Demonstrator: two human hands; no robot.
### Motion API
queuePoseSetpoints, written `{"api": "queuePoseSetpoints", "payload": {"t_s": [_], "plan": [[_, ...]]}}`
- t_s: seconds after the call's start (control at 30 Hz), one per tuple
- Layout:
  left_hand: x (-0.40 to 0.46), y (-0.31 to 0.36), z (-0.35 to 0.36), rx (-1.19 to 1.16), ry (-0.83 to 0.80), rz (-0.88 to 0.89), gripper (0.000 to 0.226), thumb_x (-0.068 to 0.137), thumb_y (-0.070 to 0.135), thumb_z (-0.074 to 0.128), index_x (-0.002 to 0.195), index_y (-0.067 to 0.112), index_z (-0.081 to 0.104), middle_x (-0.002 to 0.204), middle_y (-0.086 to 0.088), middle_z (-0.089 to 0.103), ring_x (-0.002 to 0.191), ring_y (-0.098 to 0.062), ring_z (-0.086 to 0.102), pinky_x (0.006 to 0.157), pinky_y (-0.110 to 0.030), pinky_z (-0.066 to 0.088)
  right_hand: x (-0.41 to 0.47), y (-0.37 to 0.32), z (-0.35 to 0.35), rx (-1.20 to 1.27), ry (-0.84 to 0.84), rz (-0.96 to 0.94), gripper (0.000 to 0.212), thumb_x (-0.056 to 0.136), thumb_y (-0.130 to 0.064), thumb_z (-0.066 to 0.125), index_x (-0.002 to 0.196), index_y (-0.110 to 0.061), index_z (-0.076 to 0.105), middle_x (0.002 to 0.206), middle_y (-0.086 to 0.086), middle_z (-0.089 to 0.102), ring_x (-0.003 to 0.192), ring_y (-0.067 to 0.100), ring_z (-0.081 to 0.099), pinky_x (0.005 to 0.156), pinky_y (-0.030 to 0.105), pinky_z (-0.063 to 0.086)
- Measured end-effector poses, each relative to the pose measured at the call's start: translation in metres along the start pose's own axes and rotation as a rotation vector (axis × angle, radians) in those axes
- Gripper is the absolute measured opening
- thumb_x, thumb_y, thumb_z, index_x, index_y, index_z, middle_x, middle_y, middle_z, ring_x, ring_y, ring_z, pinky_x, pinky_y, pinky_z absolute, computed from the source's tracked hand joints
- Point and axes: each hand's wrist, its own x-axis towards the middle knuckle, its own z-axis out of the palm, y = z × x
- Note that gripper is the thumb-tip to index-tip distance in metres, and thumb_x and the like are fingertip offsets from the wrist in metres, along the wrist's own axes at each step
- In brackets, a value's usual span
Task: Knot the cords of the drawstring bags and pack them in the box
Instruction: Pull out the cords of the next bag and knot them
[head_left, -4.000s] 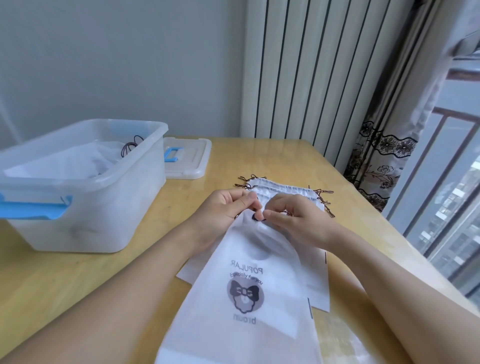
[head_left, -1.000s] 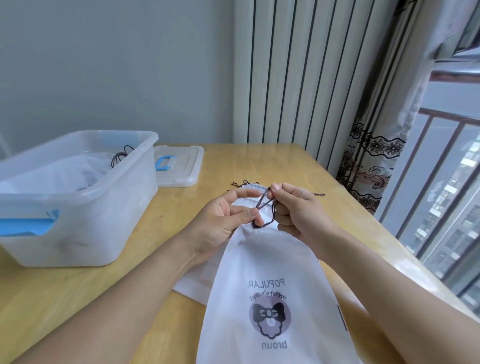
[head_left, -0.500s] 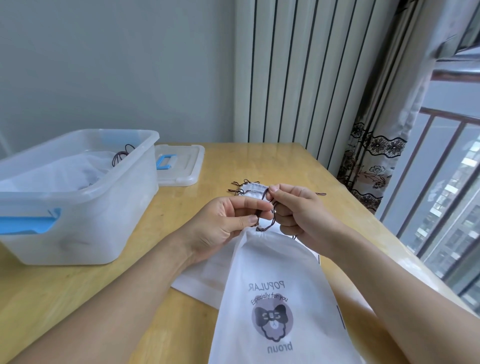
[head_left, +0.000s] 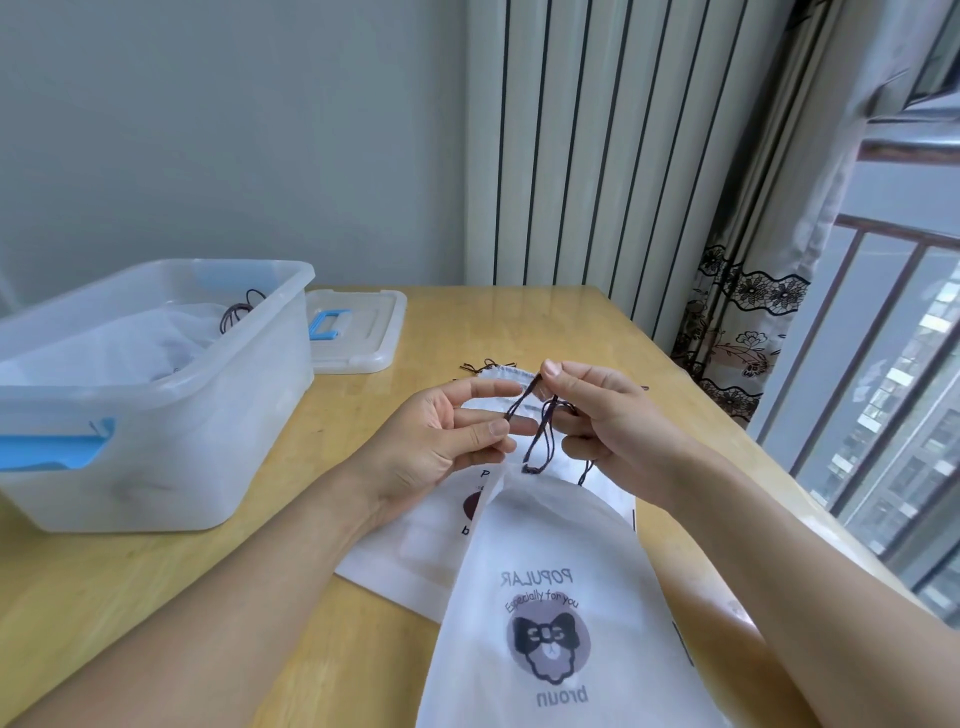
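Two hands meet above the tabletop (head_left: 519, 322), and between them we see the dark cord (head_left: 540, 441) of the white drawstring bag (head_left: 550, 571). Our right hand (head_left: 602, 415) has its fingers curled round the cord, pinching a strand between thumb and forefinger at the top. Our left hand (head_left: 441, 436) pinches the other end of that strand between thumb and a fingertip, its remaining fingers stretched out loosely toward the right hand. Below the two hands the cord runs down to the gathered mouth of the bag, whose printed body trails toward us from the hands. Under the hands lie more white bags (head_left: 415, 545), flat on the tabletop, with their own cord ends showing just beyond the fingertips. Well to the left of the left hand stands the clear plastic box (head_left: 171, 415) with bags already in it, and its lid (head_left: 358, 327) lies just beyond it.
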Motion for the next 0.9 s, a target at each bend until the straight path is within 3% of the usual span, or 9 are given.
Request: {"api": "queuePoseSetpoints", "payload": {"t_s": [0.17, 0.27, 0.33, 0.4, 0.53, 0.73, 0.8, 0.87, 0.9], "plan": [[0.001, -0.003, -0.008, 0.112, 0.019, 0.005, 0.022, 0.095, 0.003, 0.06, 0.109, 0.014, 0.073, 0.095, -0.004, 0.076, 0.076, -0.01, 0.064, 0.079, -0.023, 0.054, -0.001, 0.0, 0.001, -0.05, -0.009, -0.037, 0.033, 0.09, -0.039, 0.062, 0.085, -0.007, 0.061, 0.082, 0.017, 0.031, 0.05, 0.011, 0.014, 0.041, 0.02, 0.016], [0.001, -0.005, -0.008, 0.138, -0.002, -0.031, 0.029, 0.1, 0.001, 0.051, 0.105, 0.014, 0.076, 0.085, 0.0, 0.069, 0.08, -0.013, 0.06, 0.081, -0.026, 0.053, -0.002, 0.001, 0.005, -0.13, 0.007, -0.034, 0.031, 0.088, -0.039, 0.066, 0.078, -0.01, 0.062, 0.059, 0.006, 0.032, 0.047, 0.008, 0.019, 0.042, 0.017, 0.02], [0.002, -0.005, -0.004, 0.152, -0.011, -0.031, 0.027, 0.099, 0.01, 0.049, 0.105, 0.012, 0.075, 0.085, -0.001, 0.065, 0.085, -0.015, 0.057, 0.082, -0.03, 0.049, -0.004, 0.0, 0.007, -0.167, 0.009, -0.033, 0.027, 0.094, -0.03, 0.063, 0.08, -0.007, 0.062, 0.051, -0.012, 0.044, 0.047, 0.006, 0.022, 0.043, 0.017, 0.021], [0.003, -0.005, 0.002, 0.166, 0.008, -0.006, 0.031, 0.092, 0.026, 0.048, 0.102, 0.011, 0.073, 0.085, -0.002, 0.062, 0.086, -0.014, 0.057, 0.082, -0.033, 0.046, -0.005, -0.001, 0.011, -0.177, -0.008, -0.034, 0.025, 0.097, -0.026, 0.062, 0.081, -0.006, 0.065, 0.052, -0.016, 0.051, 0.048, 0.007, 0.022, 0.044, 0.017, 0.02], [0.004, -0.009, 0.012, 0.249, 0.042, 0.048, 0.045, 0.097, 0.053, 0.052, 0.105, 0.013, 0.072, 0.081, 0.004, 0.06, 0.082, -0.009, 0.057, 0.084, -0.03, 0.047, -0.005, 0.0, 0.013, -0.181, 0.001, -0.048, 0.03, 0.084, -0.041, 0.069, 0.081, -0.012, 0.073, 0.069, -0.006, 0.064, 0.055, 0.011, 0.024, 0.047, 0.02, 0.023], [0.002, -0.009, 0.016, 0.1, -0.091, 0.028, 0.045, 0.096, 0.055, 0.047, 0.111, 0.021, 0.072, 0.073, -0.001, 0.044, 0.068, -0.013, 0.038, 0.069, -0.025, 0.034, -0.004, -0.002, 0.012, -0.092, 0.01, -0.03, 0.026, 0.078, -0.041, 0.072, 0.08, -0.015, 0.077, 0.076, 0.0, 0.073, 0.051, 0.009, 0.023, 0.044, 0.019, 0.02], [0.001, -0.008, 0.016, 0.028, -0.142, -0.008, 0.047, 0.098, 0.051, 0.043, 0.112, 0.016, 0.07, 0.069, 0.0, 0.039, 0.064, -0.013, 0.033, 0.063, -0.022, 0.033, -0.005, -0.002, 0.011, -0.07, 0.006, -0.012, 0.024, 0.078, -0.041, 0.072, 0.078, -0.017, 0.077, 0.081, 0.005, 0.073, 0.05, 0.007, 0.034, 0.045, 0.02, 0.017], [0.0, -0.007, 0.017, -0.021, -0.165, -0.04, 0.045, 0.101, 0.047, 0.039, 0.107, 0.012, 0.066, 0.068, 0.001, 0.034, 0.061, -0.012, 0.03, 0.062, -0.023, 0.03, -0.004, -0.002, 0.01, -0.052, -0.002, -0.004, 0.022, 0.078, -0.039, 0.073, 0.076, -0.017, 0.076, 0.084, 0.01, 0.071, 0.063, 0.009, 0.062, 0.046, 0.023, 0.013], [0.0, -0.006, 0.018, -0.037, -0.171, -0.052, 0.042, 0.102, 0.046, 0.039, 0.102, 0.011, 0.063, 0.067, 0.001, 0.032, 0.06, -0.012, 0.028, 0.061, -0.023, 0.029, -0.004, -0.001, 0.009, -0.059, 0.002, -0.001, 0.022, 0.078, -0.038, 0.073, 0.076, -0.017, 0.076, 0.082, 0.012, 0.068, 0.067, 0.014, 0.066, 0.045, 0.022, 0.014]]}}
